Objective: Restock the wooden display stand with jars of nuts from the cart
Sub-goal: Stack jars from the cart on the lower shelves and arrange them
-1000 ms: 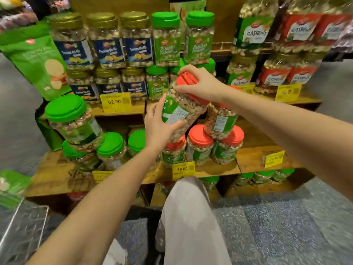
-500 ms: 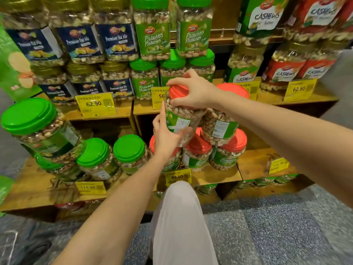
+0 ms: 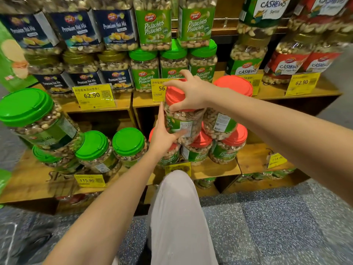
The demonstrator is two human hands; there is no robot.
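The right hand (image 3: 193, 94) grips the red lid (image 3: 173, 95) of a pistachio jar (image 3: 181, 120), and the left hand (image 3: 164, 135) presses flat on its side (fingers straight). It sits on red-lidded jars (image 3: 198, 149) marked "Pistachios" just under the grip, straighter than a second ago. Below are the wooden stand (image 3: 219, 169) and speckled floor (image 3: 267, 217).

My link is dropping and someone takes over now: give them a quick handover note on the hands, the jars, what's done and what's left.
Right hand grips the red lid of the pistachio jar from above; left hand steadies its side with straight fingers.
The jar is atop the bottom-row red-lidded jars, beside a second-tier jar, on the wooden stand.
Done: jar at its spot. Not released; whether it sits firmly is unclear.
Left: settle it, let go, fetch more. Cart is out of view.
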